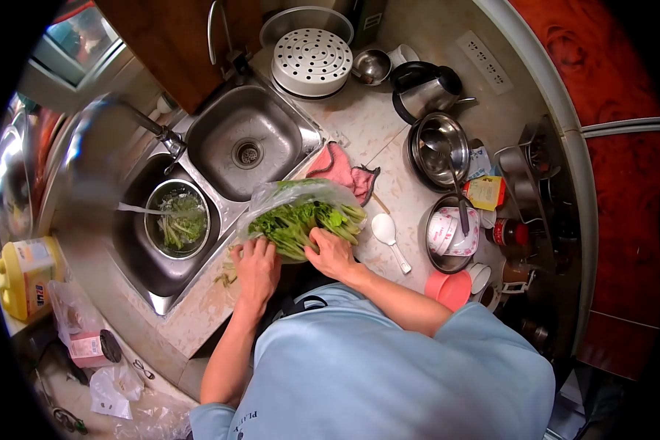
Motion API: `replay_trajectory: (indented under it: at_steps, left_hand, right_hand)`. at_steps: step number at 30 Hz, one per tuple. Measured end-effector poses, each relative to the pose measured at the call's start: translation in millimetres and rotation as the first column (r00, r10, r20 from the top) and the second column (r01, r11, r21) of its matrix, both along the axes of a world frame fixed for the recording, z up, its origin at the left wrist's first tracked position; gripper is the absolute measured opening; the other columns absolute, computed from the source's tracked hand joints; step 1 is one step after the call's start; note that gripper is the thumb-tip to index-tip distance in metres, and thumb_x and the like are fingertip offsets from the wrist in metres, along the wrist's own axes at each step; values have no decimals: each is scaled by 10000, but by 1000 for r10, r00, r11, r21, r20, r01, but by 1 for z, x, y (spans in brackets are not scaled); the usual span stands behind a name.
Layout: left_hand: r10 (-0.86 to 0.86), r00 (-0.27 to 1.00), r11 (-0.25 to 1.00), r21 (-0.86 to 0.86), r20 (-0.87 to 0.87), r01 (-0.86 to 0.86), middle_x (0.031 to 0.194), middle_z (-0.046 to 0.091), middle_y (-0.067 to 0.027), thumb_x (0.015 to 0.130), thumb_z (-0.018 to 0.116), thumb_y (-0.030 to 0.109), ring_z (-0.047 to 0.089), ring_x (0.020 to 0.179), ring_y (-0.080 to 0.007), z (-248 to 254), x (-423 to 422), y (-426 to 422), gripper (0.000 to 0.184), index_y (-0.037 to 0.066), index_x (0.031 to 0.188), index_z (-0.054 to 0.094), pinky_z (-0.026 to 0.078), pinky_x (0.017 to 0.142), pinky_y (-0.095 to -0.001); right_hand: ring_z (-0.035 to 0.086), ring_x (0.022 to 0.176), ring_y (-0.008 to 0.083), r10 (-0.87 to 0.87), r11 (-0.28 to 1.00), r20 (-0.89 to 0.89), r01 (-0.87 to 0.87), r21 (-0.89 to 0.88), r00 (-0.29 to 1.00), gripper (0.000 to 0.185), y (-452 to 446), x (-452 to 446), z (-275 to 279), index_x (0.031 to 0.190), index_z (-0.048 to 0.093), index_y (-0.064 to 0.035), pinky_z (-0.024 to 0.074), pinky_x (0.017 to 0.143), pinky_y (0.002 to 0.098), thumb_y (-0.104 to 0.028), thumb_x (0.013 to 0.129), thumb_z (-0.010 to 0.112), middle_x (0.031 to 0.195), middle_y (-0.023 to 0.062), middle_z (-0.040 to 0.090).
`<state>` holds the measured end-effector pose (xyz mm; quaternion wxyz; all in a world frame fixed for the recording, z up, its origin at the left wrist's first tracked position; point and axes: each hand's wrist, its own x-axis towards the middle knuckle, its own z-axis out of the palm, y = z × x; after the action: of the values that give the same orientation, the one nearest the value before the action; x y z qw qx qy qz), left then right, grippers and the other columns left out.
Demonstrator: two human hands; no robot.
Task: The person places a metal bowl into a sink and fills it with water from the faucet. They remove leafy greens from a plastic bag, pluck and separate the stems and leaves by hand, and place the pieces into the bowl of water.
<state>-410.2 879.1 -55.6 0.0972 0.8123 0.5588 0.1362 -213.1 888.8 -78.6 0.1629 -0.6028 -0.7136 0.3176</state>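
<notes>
A clear plastic bag [308, 192] full of leafy greens [290, 229] lies on the counter's front edge, its leaves and pale stems showing. At the bag's near left side, my left hand [257, 265] has its fingers bent over the plastic edge; its thumb is hidden. My right hand [333, 254] is closed around stems on the near right side of the bunch. To the left, a metal bowl [207, 233] holding more greens in water stands in the left sink basin [143, 268], under a running tap [173, 141].
The right sink basin [216, 132] adjoins the left one. A pink cloth [334, 167] and white spoon [383, 229] lie beside the bag. A white steamer basket [312, 62], kettle [425, 92], stacked metal bowls [458, 139] and red bowl [451, 288] stand farther around the counter.
</notes>
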Motion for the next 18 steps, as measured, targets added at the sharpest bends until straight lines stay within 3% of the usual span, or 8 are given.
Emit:
replay_trajectory:
  at_steps: [2,3,5,7,8,12,16,18]
  left_hand:
    - [185,983,983,1,19,-185,972,610,-68,676,733,195,552,940,-256,6,-1,0,281,88,916,632,364,836,-428]
    - [187,982,982,2,18,-187,972,610,-68,676,733,195,552,940,-256,8,0,0,281,88,916,632,364,836,-428]
    - [340,940,935,-102,-21,-340,919,597,-79,687,734,237,555,882,-262,9,3,1,234,86,814,608,378,811,-434]
    - [310,950,937,-153,-38,-313,916,603,-83,689,745,254,564,881,-270,9,6,-1,282,79,875,625,383,802,-433]
    - [277,959,937,-204,-54,-282,914,609,-87,690,756,270,574,880,-278,10,7,-2,335,72,935,641,387,792,-433]
    - [279,960,945,-181,2,-274,937,627,-102,697,758,301,585,891,-291,14,6,-8,390,71,993,649,402,803,-423]
    - [288,902,957,-64,320,-283,1053,628,-133,722,740,183,586,956,-281,24,-3,-18,426,44,1109,624,443,807,-386]
    - [259,815,959,-39,519,-281,1078,618,-142,728,710,60,569,988,-270,48,-4,-15,461,19,1171,592,470,778,-356]
  right_hand:
    - [602,741,380,-44,999,-73,44,2,996,183,3,1,7,887,518,-48,473,631,456,-168,798,624,783,164,598]
    - [605,736,382,-91,996,-145,92,-2,985,167,5,1,15,885,518,-43,472,628,445,-154,801,611,762,171,612]
    - [620,714,345,-133,991,-202,135,-8,970,172,12,1,32,914,549,-32,481,632,403,-149,810,620,765,165,624]
    - [624,702,270,-206,977,-439,206,-47,875,202,19,3,34,962,579,-29,487,645,353,-161,822,641,753,136,621]
    - [605,717,180,-244,970,-496,210,-125,834,240,21,6,31,998,597,-29,484,657,308,-169,818,671,793,87,627]
    - [553,752,100,-234,972,-692,139,-191,683,241,33,1,54,999,592,-13,460,639,231,-114,805,692,887,19,571]
    - [555,761,114,-185,980,-670,86,-178,719,244,38,-4,69,1002,588,-4,458,632,221,-121,813,691,866,37,543]
    - [560,741,145,82,997,-514,-65,51,854,224,41,-11,88,982,586,3,469,622,241,-128,826,679,850,67,538]
